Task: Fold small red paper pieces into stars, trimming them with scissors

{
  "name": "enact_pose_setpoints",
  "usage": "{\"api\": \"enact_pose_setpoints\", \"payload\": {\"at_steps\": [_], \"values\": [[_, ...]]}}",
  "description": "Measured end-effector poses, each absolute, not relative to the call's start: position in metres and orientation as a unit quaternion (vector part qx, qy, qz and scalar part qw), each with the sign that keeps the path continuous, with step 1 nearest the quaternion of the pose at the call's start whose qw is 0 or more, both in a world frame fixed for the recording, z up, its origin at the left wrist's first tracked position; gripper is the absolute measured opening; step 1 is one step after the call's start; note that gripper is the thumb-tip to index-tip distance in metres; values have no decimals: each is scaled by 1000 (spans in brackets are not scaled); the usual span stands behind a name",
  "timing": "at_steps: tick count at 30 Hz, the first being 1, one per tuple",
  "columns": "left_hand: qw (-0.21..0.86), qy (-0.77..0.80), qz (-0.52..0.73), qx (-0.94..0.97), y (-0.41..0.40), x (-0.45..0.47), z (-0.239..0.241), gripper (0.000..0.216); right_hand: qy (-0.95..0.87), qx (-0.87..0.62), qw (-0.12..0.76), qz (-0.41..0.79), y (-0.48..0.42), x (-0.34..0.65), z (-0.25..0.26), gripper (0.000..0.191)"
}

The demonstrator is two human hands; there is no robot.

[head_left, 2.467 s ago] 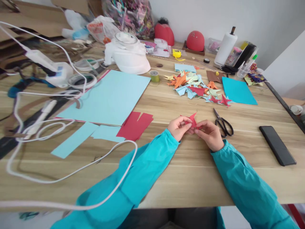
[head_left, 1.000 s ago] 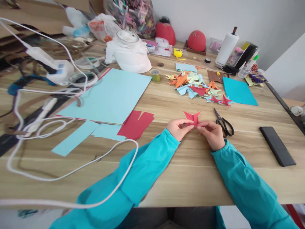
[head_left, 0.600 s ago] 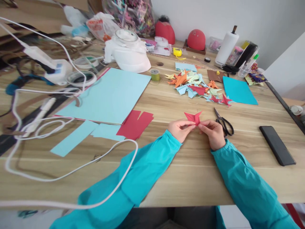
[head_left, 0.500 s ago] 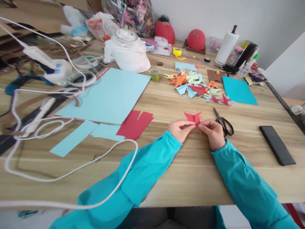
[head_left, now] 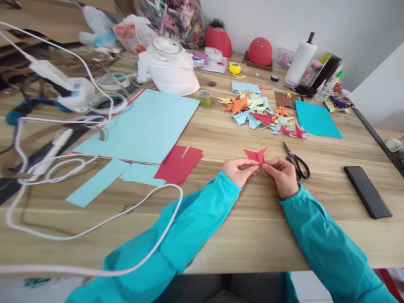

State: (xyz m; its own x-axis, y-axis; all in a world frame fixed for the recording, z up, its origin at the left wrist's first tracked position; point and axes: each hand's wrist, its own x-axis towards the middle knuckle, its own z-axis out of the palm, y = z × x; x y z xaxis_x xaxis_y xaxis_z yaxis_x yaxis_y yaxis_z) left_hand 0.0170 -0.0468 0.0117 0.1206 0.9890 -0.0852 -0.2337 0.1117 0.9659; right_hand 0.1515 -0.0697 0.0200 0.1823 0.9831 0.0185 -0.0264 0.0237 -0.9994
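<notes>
At the near middle of the table (head_left: 249, 240), the left hand (head_left: 236, 171) and the right hand (head_left: 280, 174) pinch a red folded paper (head_left: 259, 158) between them, thumbs and fingers closed on its near edge while two pointed flaps spread toward the far side. It looks very light, crisp rather than floppy, and easily creased, so the layered near edge seems the safest hold, sparing the thin points. Just beyond the right hand lie black scissors (head_left: 297, 165), then farther off a heap of folded paper shapes (head_left: 241, 106)
</notes>
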Motion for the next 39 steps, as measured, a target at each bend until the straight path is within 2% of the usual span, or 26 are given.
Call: {"api": "enact_pose_setpoints", "payload": {"at_steps": [18, 31, 39], "values": [[672, 369, 491, 414, -46, 14, 11, 18, -433, -519, 571, 466, -67, 154, 17, 17], [611, 405, 502, 459, -44, 17, 8, 25, -469, -535, 534, 456, -70, 151, 23, 22], [646, 397, 491, 428, -43, 17, 9, 29, -460, -521, 536, 479, -69, 151, 23, 24]]}}
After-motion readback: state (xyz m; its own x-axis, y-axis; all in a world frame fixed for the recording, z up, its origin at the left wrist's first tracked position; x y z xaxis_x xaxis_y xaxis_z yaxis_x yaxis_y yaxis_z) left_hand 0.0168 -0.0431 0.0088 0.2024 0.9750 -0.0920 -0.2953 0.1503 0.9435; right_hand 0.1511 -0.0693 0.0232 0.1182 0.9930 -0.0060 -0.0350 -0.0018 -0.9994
